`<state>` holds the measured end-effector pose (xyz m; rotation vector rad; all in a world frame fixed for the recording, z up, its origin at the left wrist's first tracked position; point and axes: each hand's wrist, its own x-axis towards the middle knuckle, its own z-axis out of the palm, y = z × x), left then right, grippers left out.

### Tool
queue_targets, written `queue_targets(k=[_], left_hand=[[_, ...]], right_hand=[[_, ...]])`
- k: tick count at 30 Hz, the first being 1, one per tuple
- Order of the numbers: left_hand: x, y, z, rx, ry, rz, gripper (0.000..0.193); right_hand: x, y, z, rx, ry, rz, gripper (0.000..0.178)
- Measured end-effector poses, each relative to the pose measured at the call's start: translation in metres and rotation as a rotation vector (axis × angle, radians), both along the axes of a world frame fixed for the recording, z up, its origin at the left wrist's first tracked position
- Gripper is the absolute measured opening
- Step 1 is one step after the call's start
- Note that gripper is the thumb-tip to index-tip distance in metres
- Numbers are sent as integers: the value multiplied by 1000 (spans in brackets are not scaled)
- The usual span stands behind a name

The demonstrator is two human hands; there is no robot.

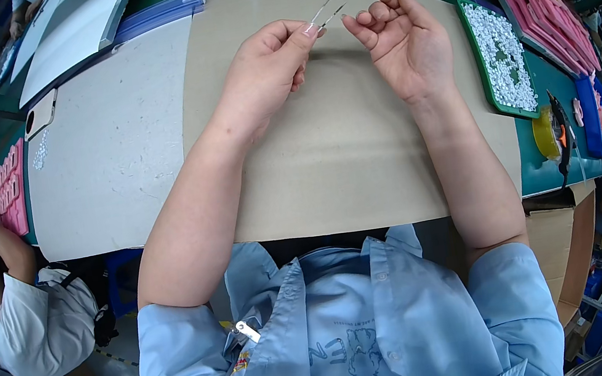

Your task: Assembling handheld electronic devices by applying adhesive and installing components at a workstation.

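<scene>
Thin tweezers [326,13] point up and to the right from my left hand [265,66], which pinches them between thumb and fingertips. Their two slim metal prongs stand apart; I cannot make out anything between the tips. Just right of those tips is my right hand [409,53], palm turned up. Its fingers are loosely curled and apart, and nothing shows in them. Both hands are above the beige sheet [343,159] that covers the middle of the table.
A green tray [515,111] of small clear pieces lies right, beside pink trays [533,1]. Nearby are a yellow tape roll [544,135], a black-and-orange hand tool [562,136] and a blue bin [589,113]. A white case [42,113] lies left. People work at both sides.
</scene>
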<state>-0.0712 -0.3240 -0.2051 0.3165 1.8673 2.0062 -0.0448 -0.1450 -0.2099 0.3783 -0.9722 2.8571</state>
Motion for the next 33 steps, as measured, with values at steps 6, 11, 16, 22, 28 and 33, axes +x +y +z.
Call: queue_targets(k=[6, 11, 16, 22, 28, 33], left_hand=[[-1, 1, -4, -35, 10, -13, 20], [-2, 0, -5, -48, 35, -16, 19], [2, 0, 0, -72, 108, -9, 18], [4, 0, 1, -180, 318, 6, 19], [3, 0, -2, -241, 381, 15, 19], [2, 0, -3, -250, 364, 18, 20]], right_hand=[[-3, 4, 0, 4, -103, -45, 30], [-2, 3, 3, 30, -115, -76, 30], [-5, 14, -2, -13, -76, 5, 29], [-7, 14, -6, 42, -103, -137, 29], [-7, 11, -5, 106, -115, -253, 30], [-7, 12, -5, 123, -111, -253, 30]])
